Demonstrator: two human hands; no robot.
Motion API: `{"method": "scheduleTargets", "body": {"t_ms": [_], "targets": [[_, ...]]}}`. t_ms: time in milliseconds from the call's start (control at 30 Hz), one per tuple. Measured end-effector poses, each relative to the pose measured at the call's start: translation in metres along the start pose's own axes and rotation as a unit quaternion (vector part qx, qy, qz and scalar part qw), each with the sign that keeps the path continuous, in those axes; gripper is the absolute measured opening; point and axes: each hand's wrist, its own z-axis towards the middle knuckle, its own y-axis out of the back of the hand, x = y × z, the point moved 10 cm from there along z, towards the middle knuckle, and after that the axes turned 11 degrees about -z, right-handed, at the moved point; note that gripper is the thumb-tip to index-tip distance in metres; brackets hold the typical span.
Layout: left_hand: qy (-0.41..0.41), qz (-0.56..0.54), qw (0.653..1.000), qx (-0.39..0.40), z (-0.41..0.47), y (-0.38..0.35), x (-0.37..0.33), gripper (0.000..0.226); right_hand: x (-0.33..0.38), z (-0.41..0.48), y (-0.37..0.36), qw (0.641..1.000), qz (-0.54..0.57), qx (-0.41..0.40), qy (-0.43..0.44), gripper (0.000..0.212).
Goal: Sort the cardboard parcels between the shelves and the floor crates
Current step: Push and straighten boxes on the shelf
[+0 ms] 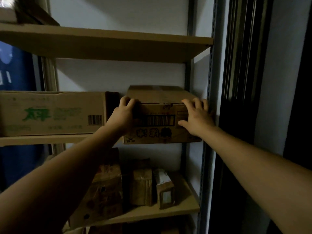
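A brown cardboard parcel (158, 122) with a barcode and dark printed characters sits at the right end of the middle shelf (50, 140), its front face overhanging the shelf edge a little. My left hand (123, 114) grips its upper left corner, fingers curled over the top edge. My right hand (196, 117) holds the upper right corner, fingers spread over the top and thumb on the front face. A long carton with green print (52, 114) lies to its left on the same shelf.
The shelf above (108, 44) is bare at its right part; a box corner (25, 12) shows top left. Several smaller parcels (141, 183) stand on the lower shelf (168, 212). A metal upright (209, 98) and a dark frame (241, 81) bound the right side.
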Motion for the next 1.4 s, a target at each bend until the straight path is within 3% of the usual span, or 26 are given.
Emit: {"method": "scheduleTargets", "body": {"t_ms": [433, 633, 800, 867, 933, 1000, 1133, 1300, 1400], "targets": [[-0.055, 0.024, 0.998, -0.018, -0.039, -0.001, -0.005, 0.071, -0.02, -0.049, 0.006, 0.995, 0.076, -0.014, -0.064, 0.059], [0.081, -0.067, 0.994, -0.004, -0.023, -0.005, 0.007, 0.077, -0.022, -0.024, -0.007, 0.981, 0.181, 0.044, -0.052, 0.073], [0.158, -0.184, 0.968, -0.062, -0.013, -0.009, 0.034, 0.104, -0.031, -0.009, -0.019, 0.967, 0.244, 0.033, -0.068, 0.088], [0.212, -0.216, 0.952, -0.049, -0.017, -0.021, 0.051, 0.093, -0.036, -0.01, -0.032, 0.954, 0.286, 0.038, -0.08, 0.096], [0.26, -0.256, 0.931, -0.01, -0.023, -0.04, 0.063, 0.067, -0.039, -0.017, -0.045, 0.937, 0.33, 0.044, -0.105, 0.103], [0.289, -0.271, 0.918, 0.009, -0.03, -0.053, 0.069, 0.062, -0.037, -0.027, -0.057, 0.931, 0.339, 0.06, -0.122, 0.11], [0.281, -0.303, 0.911, 0.0, -0.03, -0.05, 0.072, 0.067, -0.035, -0.034, -0.056, 0.919, 0.364, 0.051, -0.145, 0.108], [0.244, -0.366, 0.898, -0.022, -0.031, -0.022, 0.059, 0.026, -0.026, -0.032, -0.021, 0.884, 0.45, -0.009, -0.129, 0.093], [0.228, -0.384, 0.892, -0.063, -0.036, 0.003, 0.048, 0.034, -0.022, -0.035, 0.006, 0.861, 0.489, -0.068, -0.125, 0.084]]}}
